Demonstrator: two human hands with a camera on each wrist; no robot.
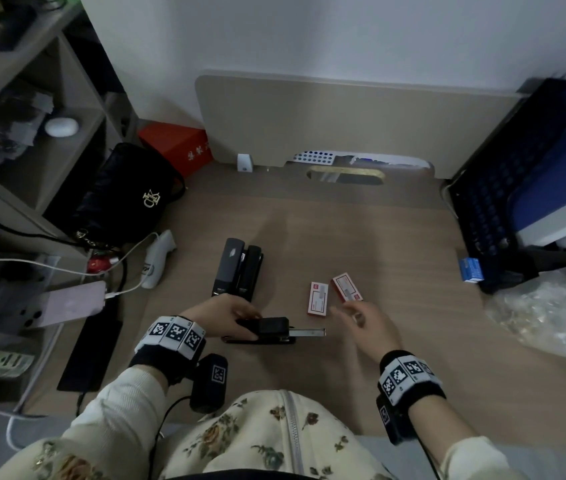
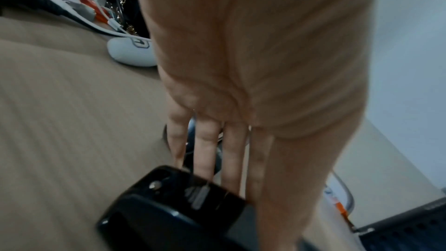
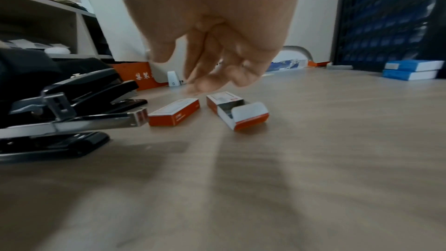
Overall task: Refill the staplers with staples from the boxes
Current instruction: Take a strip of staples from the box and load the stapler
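A black stapler (image 1: 272, 327) (image 2: 169, 207) (image 3: 60, 121) lies near the desk's front edge, its metal staple tray (image 1: 309, 332) (image 3: 96, 121) slid out to the right. My left hand (image 1: 236, 315) (image 2: 241, 83) grips its rear end, fingers on the far side and thumb on the near side. My right hand (image 1: 357, 315) (image 3: 212, 49) hovers with loose fingers, holding nothing, just above two red-and-white staple boxes. The left box (image 1: 318, 298) (image 3: 175, 113) is closed. The right box (image 1: 347, 288) (image 3: 237, 114) has its end flap open. Two more black staplers (image 1: 238, 268) (image 3: 96, 83) lie side by side behind.
A black handbag (image 1: 125, 195), a charging phone (image 1: 70, 303) and a white device (image 1: 158, 258) crowd the left side. Blue boxes (image 1: 470, 270) (image 3: 410, 70), a dark crate (image 1: 516, 188) and a plastic bag (image 1: 551, 313) stand at the right.
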